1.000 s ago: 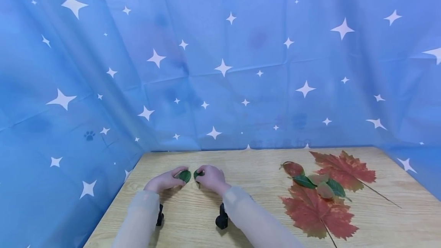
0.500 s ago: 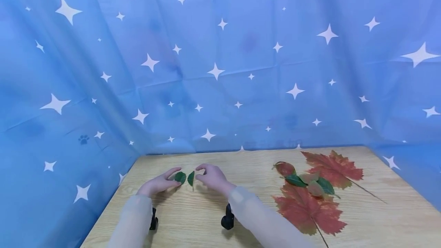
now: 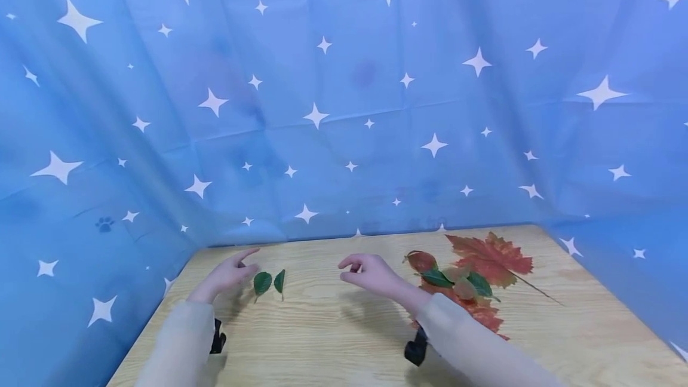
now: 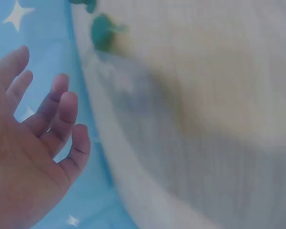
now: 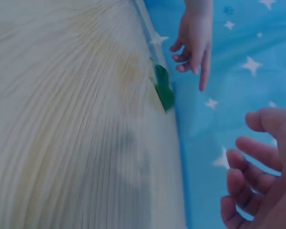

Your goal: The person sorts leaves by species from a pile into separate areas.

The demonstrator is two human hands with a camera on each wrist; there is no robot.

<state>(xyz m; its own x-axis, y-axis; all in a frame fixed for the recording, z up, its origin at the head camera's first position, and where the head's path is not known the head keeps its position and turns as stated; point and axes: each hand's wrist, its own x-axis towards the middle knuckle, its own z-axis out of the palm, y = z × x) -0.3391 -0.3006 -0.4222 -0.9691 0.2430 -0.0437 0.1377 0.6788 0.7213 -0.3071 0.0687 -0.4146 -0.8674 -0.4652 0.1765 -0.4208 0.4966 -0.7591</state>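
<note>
Two small green leaves lie side by side on the table in the head view: a broad leaf (image 3: pixel 262 283) and a narrower leaf (image 3: pixel 279 281) just right of it. My left hand (image 3: pixel 228 273) hovers beside the broad leaf, fingers spread and holding nothing. The left wrist view has that palm (image 4: pixel 33 138) facing up with relaxed fingers. Farther right, my right hand (image 3: pixel 371 273) is in the air over the table, its fingers loosely bent around nothing. In the right wrist view, its fingers (image 5: pixel 248 181) are apart.
On the right lie a red maple leaf (image 3: pixel 489 258) with a long stem and another maple leaf (image 3: pixel 486 315), partly behind my right forearm. Between them sit a reddish leaf (image 3: pixel 421 261) and several green and brownish leaves. A blue starry curtain (image 3: pixel 333 172) borders the wooden table (image 3: pixel 306 339).
Both hands have let go of the small green leaves. My right hand has moved right toward the maple leaves, and my left hand has drawn slightly left. The head view has turned right.
</note>
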